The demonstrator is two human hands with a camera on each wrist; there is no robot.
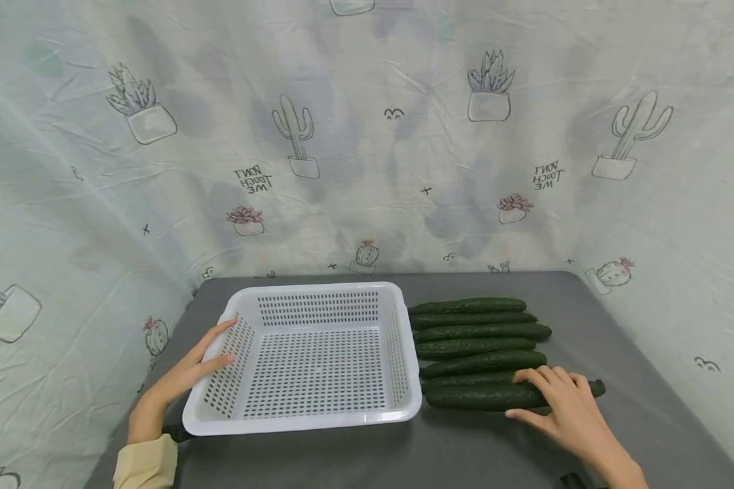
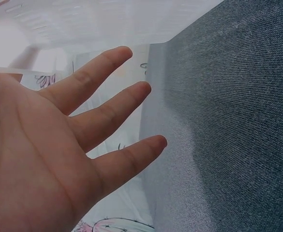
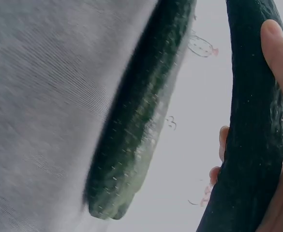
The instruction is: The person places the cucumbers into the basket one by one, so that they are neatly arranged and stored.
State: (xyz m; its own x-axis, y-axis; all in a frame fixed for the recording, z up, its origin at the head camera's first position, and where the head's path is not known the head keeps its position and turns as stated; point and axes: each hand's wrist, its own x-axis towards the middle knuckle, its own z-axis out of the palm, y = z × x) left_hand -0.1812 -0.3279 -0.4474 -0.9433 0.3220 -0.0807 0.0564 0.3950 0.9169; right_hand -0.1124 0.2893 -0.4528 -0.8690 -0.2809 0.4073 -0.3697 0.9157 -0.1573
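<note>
A white perforated plastic basket stands on the grey table, with nothing in it. Over its left rim lie the thumb and a finger of my left hand. In the left wrist view the other fingers of that hand stretch out straight and spread beneath the basket's wall. My right hand grips the nearest cucumber around its right part, thumb on the near side. The right wrist view shows this dark green cucumber raised off the table, apart from another cucumber.
Several cucumbers lie side by side in a row, close against the basket's right side. The grey cloth-covered table is enclosed by a pale curtain with cactus drawings at the back and both sides.
</note>
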